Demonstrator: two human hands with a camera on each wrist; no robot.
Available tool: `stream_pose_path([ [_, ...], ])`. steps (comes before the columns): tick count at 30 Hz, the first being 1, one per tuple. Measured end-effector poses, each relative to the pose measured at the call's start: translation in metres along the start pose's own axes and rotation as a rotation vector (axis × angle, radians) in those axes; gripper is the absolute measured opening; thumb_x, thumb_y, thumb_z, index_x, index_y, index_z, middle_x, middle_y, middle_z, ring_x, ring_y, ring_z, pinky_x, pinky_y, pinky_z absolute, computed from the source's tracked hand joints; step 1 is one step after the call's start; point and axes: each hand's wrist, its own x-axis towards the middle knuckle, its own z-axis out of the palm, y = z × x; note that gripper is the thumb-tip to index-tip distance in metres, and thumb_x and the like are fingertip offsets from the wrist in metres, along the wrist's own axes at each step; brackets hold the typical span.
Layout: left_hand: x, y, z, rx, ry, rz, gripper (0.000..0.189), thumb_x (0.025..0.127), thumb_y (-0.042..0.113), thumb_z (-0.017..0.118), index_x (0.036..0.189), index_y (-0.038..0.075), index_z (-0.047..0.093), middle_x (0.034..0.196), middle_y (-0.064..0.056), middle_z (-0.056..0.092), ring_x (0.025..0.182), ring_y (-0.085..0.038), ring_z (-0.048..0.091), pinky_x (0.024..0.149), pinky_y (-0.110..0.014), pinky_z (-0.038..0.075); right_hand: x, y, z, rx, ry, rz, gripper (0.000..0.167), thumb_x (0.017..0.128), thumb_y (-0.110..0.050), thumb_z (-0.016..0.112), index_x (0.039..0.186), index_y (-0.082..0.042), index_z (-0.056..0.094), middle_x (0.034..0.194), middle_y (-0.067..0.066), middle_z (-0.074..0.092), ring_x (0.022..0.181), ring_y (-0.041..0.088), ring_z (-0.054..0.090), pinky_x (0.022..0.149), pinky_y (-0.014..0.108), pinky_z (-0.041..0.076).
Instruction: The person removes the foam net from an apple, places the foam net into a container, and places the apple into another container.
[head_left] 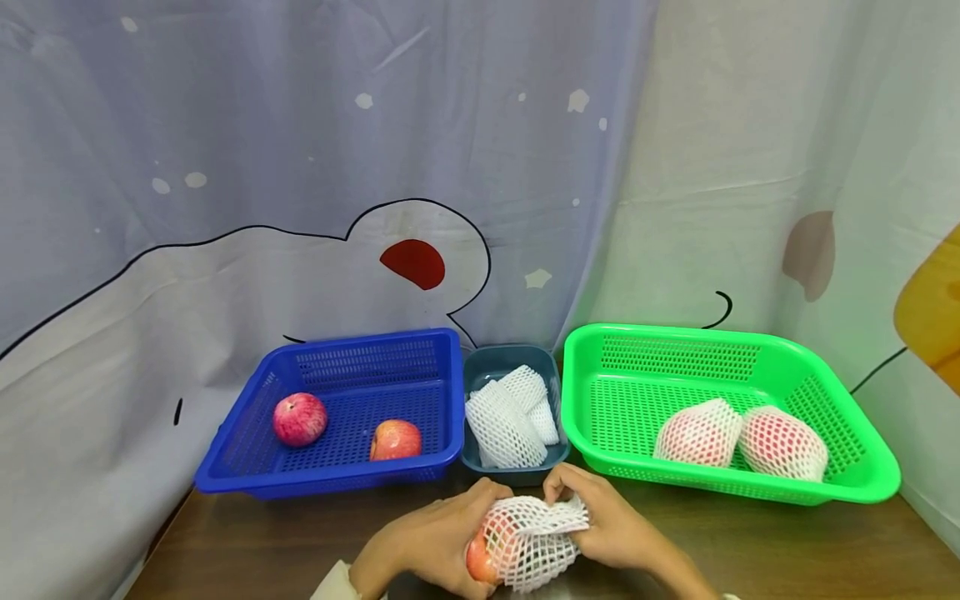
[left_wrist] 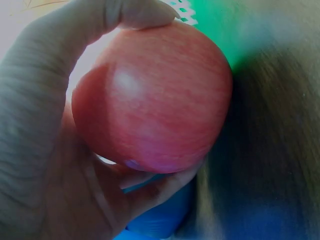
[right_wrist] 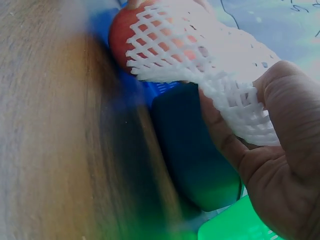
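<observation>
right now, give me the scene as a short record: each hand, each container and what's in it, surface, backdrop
left hand: grips an apple, partly inside a white foam net
right hand: pinches the net's free end
blue basket: two bare apples
teal bin: loose foam nets, exact count unclear
green basket: two netted fruits
surface: brown table
backdrop: printed curtain

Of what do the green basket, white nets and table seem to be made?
Green basket: probably moulded plastic, glossy, with even perforations. White nets: likely foam, matte, judging by the thick, bending mesh. Table: wood or a lookalike, smooth-looking; the brown grain leaves this open.
</observation>
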Motion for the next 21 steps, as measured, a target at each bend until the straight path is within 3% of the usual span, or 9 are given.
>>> stream_pose_path([
  [10, 0.001, 0.000, 0.000, 0.027, -0.006, -0.031, 0.083, 0.066, 0.047, 0.083, 0.136, 0.029, 0.042, 0.115, 0.012, 0.050, 0.093, 0.004, 0.052, 0.074, -0.013, 0.047, 0.000, -0.001, -0.001, 0.023, -0.015, 0.060, 0.044, 0.073, 0.005, 0.076, 0.096, -0.023, 0.053, 0.088, -0.011, 0.055, 0.081, -0.001, 0.053, 0.069, 0.020, 0.049],
  [14, 0.001, 0.001, -0.002, 0.048, 0.006, -0.055, 0.079, 0.066, 0.051, 0.082, 0.133, 0.030, 0.046, 0.114, 0.014, 0.050, 0.090, 0.004, 0.052, 0.072, -0.014, 0.047, 0.002, -0.004, 0.000, 0.004, 0.007, 0.077, 0.039, 0.076, 0.000, 0.077, 0.097, -0.019, 0.052, 0.089, -0.010, 0.058, 0.079, -0.002, 0.054, 0.068, 0.020, 0.049],
  [21, 0.003, 0.000, 0.001, 0.103, 0.040, -0.045, 0.077, 0.065, 0.048, 0.083, 0.131, 0.029, 0.048, 0.111, 0.013, 0.051, 0.089, 0.004, 0.052, 0.072, -0.013, 0.047, 0.005, -0.014, 0.001, -0.013, 0.070, 0.210, 0.045, 0.076, -0.003, 0.078, 0.107, -0.012, 0.046, 0.091, -0.007, 0.066, 0.082, -0.001, 0.060, 0.072, 0.022, 0.052],
])
